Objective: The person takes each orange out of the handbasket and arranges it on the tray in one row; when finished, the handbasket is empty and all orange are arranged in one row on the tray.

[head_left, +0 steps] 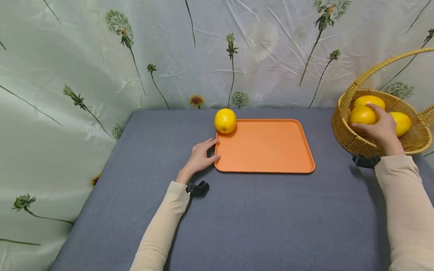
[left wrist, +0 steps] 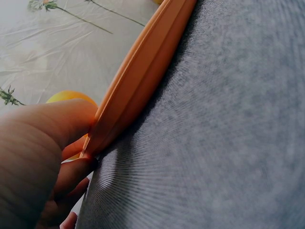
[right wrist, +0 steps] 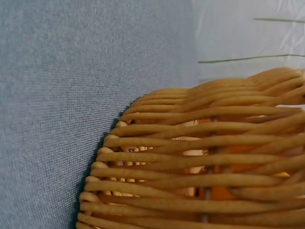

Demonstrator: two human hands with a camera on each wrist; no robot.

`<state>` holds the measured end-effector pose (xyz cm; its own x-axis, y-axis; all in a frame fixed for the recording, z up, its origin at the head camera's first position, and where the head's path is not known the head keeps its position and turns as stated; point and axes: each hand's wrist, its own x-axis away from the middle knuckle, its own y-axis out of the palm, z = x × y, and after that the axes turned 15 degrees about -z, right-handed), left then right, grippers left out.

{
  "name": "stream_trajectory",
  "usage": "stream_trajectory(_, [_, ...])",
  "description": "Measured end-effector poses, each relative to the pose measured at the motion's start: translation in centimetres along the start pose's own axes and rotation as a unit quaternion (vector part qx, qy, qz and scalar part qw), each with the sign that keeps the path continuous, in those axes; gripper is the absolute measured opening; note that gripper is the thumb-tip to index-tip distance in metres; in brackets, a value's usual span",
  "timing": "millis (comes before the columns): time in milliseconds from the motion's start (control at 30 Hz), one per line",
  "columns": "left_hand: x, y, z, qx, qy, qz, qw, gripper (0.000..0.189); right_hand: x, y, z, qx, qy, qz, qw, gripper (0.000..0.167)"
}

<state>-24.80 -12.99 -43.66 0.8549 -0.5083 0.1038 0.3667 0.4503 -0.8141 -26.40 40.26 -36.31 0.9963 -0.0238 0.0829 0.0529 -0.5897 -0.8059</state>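
In the head view my left hand (head_left: 200, 156) is at the left edge of an orange tray (head_left: 267, 145), thumb and fingertips touching its rim. The left wrist view has the thumb right at the tray's rim (left wrist: 128, 71). A round yellow citrus fruit (head_left: 225, 121) sits in the tray's far left corner. At the right, my right hand (head_left: 382, 129) reaches into a wicker basket (head_left: 350, 137), thumb and fingers around a yellow citrus fruit (head_left: 360, 115). Two more such fruits, one behind (head_left: 370, 101) and one to the right (head_left: 401, 123), lie beside it. The right wrist view shows only the basket's woven side (right wrist: 190, 157), hiding that hand.
A grey cloth (head_left: 270, 221) covers the table. Behind and to the left hangs a pale curtain (head_left: 186, 72) printed with flowers. The basket's tall arched handle (head_left: 383, 66) rises over the fruits. Each wrist wears a dark band, the left one (head_left: 197, 188) close above the cloth.
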Motion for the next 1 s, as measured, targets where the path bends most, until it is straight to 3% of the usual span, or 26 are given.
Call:
stream_trajectory(467, [0.0,0.1,0.0,0.0,-0.001,0.001,1.0,0.058,1.5,0.3,-0.9,-0.031,-0.026,0.064,0.9971,0.075])
stream_trajectory(800, [0.0,-0.1,0.2,0.0,-0.003,-0.001,1.0,0.057,2.2,1.1,-2.1,-0.088,-0.033,0.162,0.9822,0.072])
stream_trajectory(1000, [0.0,-0.1,0.2,0.0,-0.003,-0.003,1.0,0.058,2.7,1.4,-2.6,-0.116,-0.024,0.183,0.976,0.071])
